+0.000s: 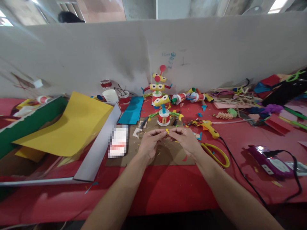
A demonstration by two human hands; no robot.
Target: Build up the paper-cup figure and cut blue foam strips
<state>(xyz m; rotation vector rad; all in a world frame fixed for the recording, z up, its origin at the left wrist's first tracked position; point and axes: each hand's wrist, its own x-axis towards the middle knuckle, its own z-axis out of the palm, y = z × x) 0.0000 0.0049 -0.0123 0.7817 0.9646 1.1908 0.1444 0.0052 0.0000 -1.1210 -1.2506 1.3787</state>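
Between the fingertips of my left hand (151,143) and my right hand (184,139) is a small yellow paper piece (167,131). Both hands pinch it over a brown cardboard sheet (165,158) strewn with scraps. Just beyond my fingers stands a paper-cup robot figure (164,118) with folded paper arms and a yellow head with eyes. Right of my right hand lie a yellow hot glue gun (208,127) and yellow-handled scissors (226,161), whose blades are hidden.
Blue paper (133,110) lies left of the figures. An open box (87,159) holding yellow paper (69,124) stands at the left. More cup figures (157,95) are behind. A purple power strip (271,161) with black cords sits at the right. Behind everything rises a white partition (96,54).
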